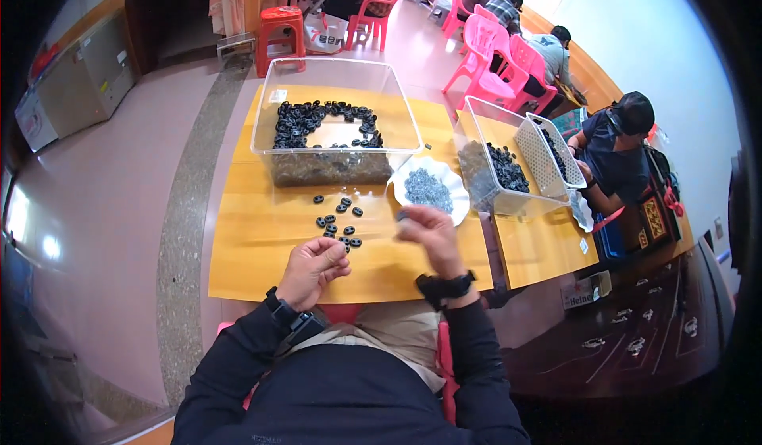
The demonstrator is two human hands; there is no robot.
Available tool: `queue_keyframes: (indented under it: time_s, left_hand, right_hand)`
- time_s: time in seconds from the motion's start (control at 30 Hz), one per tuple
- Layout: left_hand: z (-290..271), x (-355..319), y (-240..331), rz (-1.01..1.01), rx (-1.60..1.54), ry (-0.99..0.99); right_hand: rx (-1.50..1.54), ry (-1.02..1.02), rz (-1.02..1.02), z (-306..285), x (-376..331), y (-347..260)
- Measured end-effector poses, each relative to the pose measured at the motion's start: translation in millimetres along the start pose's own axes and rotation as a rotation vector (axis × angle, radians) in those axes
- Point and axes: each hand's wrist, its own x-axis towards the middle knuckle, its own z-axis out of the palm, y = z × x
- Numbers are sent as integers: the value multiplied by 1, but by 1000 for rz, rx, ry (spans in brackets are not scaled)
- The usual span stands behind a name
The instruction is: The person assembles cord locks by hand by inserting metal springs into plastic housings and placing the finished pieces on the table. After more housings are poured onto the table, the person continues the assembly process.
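My left hand (316, 269) rests on the wooden table (246, 238) near its front edge, fingers curled around a small black ring part. Several loose black ring parts (339, 223) lie on the table just beyond it. My right hand (429, 235) is raised and blurred beside a white scalloped dish (452, 177) of small grey pieces; its fingertips pinch something small and dark. A clear plastic bin (333, 72) holding many black rings stands at the table's far side.
A second clear bin (496, 199) with black parts and a white mesh basket (548, 155) stands on the neighbouring table to the right. A person sits there. Pink and red plastic chairs (492, 64) and more seated people fill the background.
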Motion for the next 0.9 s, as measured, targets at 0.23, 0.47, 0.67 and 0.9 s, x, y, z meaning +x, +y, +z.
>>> queue_keyframes:
  time_s: [0.23,0.47,0.67,0.9]
  left_hand:
    - [-4,2,12,41,-31,85]
    - [-17,11,13,98,-71,186]
    - [-19,9,13,129,-78,231]
    - [-27,13,13,142,-144,258]
  right_hand:
    - [-474,608,-357,-122,44,-87]
    - [-816,772,-385,-130,49,-106]
    - [-715,37,-285,-30,40,-51]
    - [-920,-276,-112,35,47,6]
